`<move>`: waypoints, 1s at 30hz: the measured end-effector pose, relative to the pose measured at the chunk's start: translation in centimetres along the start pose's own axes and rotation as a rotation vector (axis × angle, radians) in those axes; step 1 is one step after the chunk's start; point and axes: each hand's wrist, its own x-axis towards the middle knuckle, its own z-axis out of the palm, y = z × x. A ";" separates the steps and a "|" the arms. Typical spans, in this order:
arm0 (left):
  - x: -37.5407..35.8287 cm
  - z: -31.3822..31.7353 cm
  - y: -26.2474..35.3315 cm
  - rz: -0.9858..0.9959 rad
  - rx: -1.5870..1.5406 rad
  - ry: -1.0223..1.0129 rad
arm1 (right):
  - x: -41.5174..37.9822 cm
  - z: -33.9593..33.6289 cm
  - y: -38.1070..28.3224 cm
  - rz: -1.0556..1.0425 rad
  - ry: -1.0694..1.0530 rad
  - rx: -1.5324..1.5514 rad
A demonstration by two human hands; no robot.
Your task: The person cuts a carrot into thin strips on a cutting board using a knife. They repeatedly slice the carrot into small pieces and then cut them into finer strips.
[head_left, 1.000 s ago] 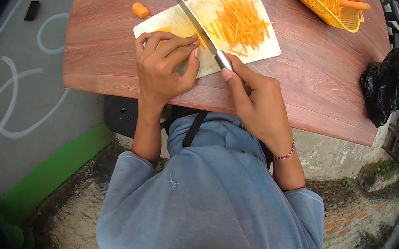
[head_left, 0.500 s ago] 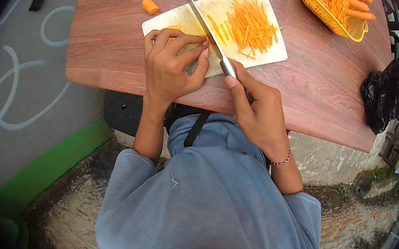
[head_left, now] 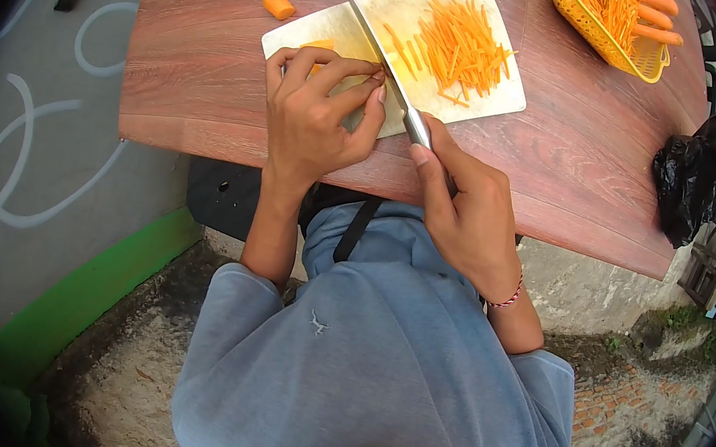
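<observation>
Orange shows at your left hand (head_left: 321, 119): a cut carrot (head_left: 320, 43), mostly under the bent fingers, on the 9 o'clock side of the board (head_left: 504, 99) (12 is the side away from you). Thumb and index tips nearly together, close by the blade; whether they pinch the carrot or only press it down, cannot tell. Right hand (head_left: 469, 200) closed around the handle of the knife (head_left: 376, 49), blade slanting across the board toward 11.

Technique: tuck the left tips behind the knuckles. Your thumb sits near the edge; draw it back. Let the flat of the blade ride the knuckles, and edge the fingers toward 9 a little per cut, so widths stay even. Finish each stroke on the board, or strips hang together. Sweep loose ones into the strips (head_left: 460, 42) piled toward 2, leaving the blade room.

Hard to make out: the carrot's far end and how much remains, covered by your palm. Lower fingers of the right hand, out of sight. Knife tip, up at the top edge, possibly cut off. Farther out: carrot stub (head_left: 278, 5) on the table (head_left: 198, 84) toward 10, plain; yellow basket (head_left: 589, 30) between 2 and 3, cropped above; black bag (head_left: 698, 185) near 4, contents unseen.
</observation>
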 end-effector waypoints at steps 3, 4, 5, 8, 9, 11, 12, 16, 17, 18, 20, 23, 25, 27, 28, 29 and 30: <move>0.1 0.0 -0.1 0.002 -0.001 0.002 | 0.0 0.0 -0.2 -0.017 0.002 -0.029; 0.0 0.0 -0.1 0.001 -0.005 0.005 | 0.0 0.0 -0.1 -0.017 0.000 -0.029; 0.0 0.0 -0.1 0.001 -0.009 0.007 | 0.0 0.0 0.1 -0.009 -0.002 0.004; 0.0 0.0 -0.2 -0.016 -0.008 0.004 | -0.2 -0.2 0.5 0.017 -0.001 0.069; 0.0 0.0 -0.2 -0.017 -0.009 0.004 | -0.2 -0.2 0.6 0.033 0.003 0.101; 0.0 0.0 -0.1 -0.034 0.009 0.009 | -0.3 -0.4 0.7 0.046 0.001 0.096; 0.0 0.0 -0.1 -0.034 0.009 0.010 | -0.3 -0.5 0.8 0.058 0.001 0.091; -0.1 0.1 -0.2 -0.039 0.020 0.022 | -0.3 -0.4 0.9 0.046 0.001 0.078; -0.1 0.1 -0.2 -0.039 0.023 0.021 | -0.3 -0.4 0.9 0.052 -0.001 0.077; -0.1 0.1 -0.2 -0.039 0.024 0.021 | -0.3 -0.4 0.8 0.059 -0.003 0.076; 0.0 0.0 0.0 -0.046 0.022 -0.008 | -0.3 -0.5 0.9 0.054 0.006 0.082; -0.1 0.1 -0.1 -0.042 0.034 -0.039 | -0.2 -0.7 0.9 0.058 0.011 0.083; 0.0 0.2 -0.1 -0.038 0.043 -0.047 | -0.2 -0.7 1.0 0.064 0.004 0.079; 0.0 0.1 0.0 -0.036 0.054 -0.055 | -0.1 -0.7 1.2 0.055 0.017 0.088; 0.0 0.1 0.0 -0.034 0.055 -0.059 | -0.1 -0.6 1.2 0.054 0.016 0.088; 0.0 0.1 0.0 -0.032 0.055 -0.063 | -0.1 -0.6 1.3 0.055 0.017 0.099; 0.0 0.2 -0.1 -0.032 0.056 -0.063 | -0.1 -0.5 1.3 0.057 0.020 0.109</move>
